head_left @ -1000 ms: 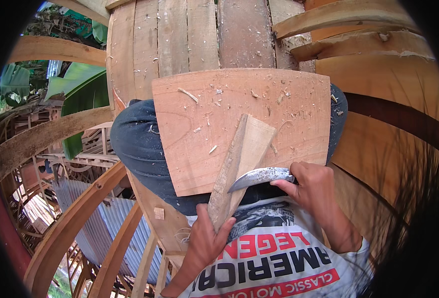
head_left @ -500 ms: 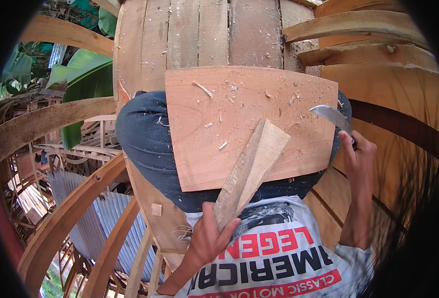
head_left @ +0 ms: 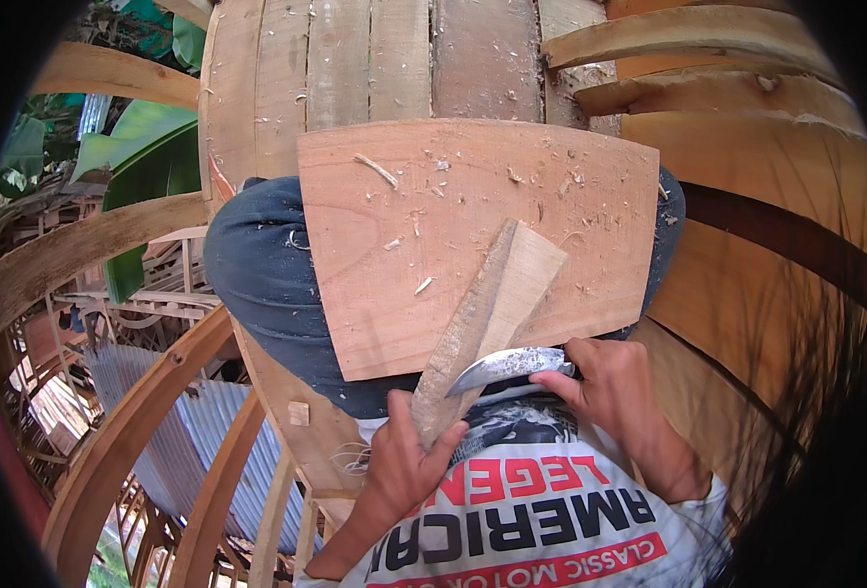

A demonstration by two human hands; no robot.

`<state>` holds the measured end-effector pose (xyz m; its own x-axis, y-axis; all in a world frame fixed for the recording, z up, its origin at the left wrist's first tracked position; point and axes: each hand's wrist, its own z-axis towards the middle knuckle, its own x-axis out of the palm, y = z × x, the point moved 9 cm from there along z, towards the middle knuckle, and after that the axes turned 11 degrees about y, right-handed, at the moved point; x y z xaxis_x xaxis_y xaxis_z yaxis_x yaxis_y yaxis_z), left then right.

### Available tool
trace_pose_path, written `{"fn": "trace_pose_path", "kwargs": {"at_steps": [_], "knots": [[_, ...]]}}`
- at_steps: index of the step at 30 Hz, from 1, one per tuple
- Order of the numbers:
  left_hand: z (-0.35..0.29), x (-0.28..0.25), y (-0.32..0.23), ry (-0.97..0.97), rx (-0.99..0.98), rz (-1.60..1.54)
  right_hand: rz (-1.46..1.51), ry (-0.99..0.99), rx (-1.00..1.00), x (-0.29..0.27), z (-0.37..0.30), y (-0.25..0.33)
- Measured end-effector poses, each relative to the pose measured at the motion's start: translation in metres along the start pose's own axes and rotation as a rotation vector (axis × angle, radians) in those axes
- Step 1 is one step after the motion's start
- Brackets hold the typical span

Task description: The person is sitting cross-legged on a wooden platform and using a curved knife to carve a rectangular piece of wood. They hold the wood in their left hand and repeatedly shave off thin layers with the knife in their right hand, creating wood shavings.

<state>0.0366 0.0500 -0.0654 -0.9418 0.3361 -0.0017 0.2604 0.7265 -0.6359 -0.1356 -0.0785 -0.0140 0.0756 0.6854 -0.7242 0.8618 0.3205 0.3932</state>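
My left hand (head_left: 409,456) is closed round the near end of a tapered piece of wood (head_left: 497,294), which slants up and to the right over a flat board (head_left: 384,284). In my right hand (head_left: 615,387) is the handle of a curved knife (head_left: 507,365); the grip itself is mostly hidden by my fingers. Its blade points left and crosses the wood piece just above my left hand. Whether the edge touches the wood I cannot tell. The board lies across my thighs, with shavings (head_left: 376,171) scattered over it.
Wooden planks (head_left: 345,69) with sawdust on them run away in front of me. Curved wooden ribs (head_left: 139,426) stand on the left, more ribs (head_left: 688,39) on the right. Beyond the left ribs lie corrugated metal sheets (head_left: 222,421) and a large green leaf (head_left: 149,147).
My right hand has brought the knife down and to the left, from beside the board's right edge to across the wood piece. The left hand keeps its hold.
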Motion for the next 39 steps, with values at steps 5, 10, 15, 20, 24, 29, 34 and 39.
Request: {"fn": "trace_pose_path", "kwargs": {"at_steps": [5, 10, 15, 20, 24, 29, 34, 39], "knots": [[0.001, 0.001, -0.002, -0.005, 0.034, -0.011, -0.034, -0.049, -0.002, -0.002, 0.001, -0.005], [0.001, 0.001, -0.001, -0.002, 0.034, -0.007, -0.124, -0.056, -0.004, -0.011, 0.006, -0.01], [0.001, -0.001, -0.007, -0.03, 0.103, 0.002, -0.134, -0.324, 0.169, -0.033, 0.004, -0.055], [-0.002, 0.0, -0.002, 0.028, -0.007, -0.009, 0.141, -0.322, 0.41, -0.071, -0.004, -0.106], [0.002, 0.001, -0.002, -0.012, 0.138, -0.02, -0.04, -0.124, 0.024, -0.027, -0.002, -0.02], [0.001, 0.001, -0.003, 0.003, 0.135, -0.031, -0.087, -0.159, 0.002, -0.016, 0.008, -0.021], [0.003, 0.003, -0.001, 0.001, 0.103, -0.064, -0.157, -0.204, 0.029, -0.025, 0.009, -0.033], [0.001, 0.002, -0.001, -0.015, 0.136, -0.1, 0.02, -0.377, 0.28, -0.047, -0.002, -0.08]]}}
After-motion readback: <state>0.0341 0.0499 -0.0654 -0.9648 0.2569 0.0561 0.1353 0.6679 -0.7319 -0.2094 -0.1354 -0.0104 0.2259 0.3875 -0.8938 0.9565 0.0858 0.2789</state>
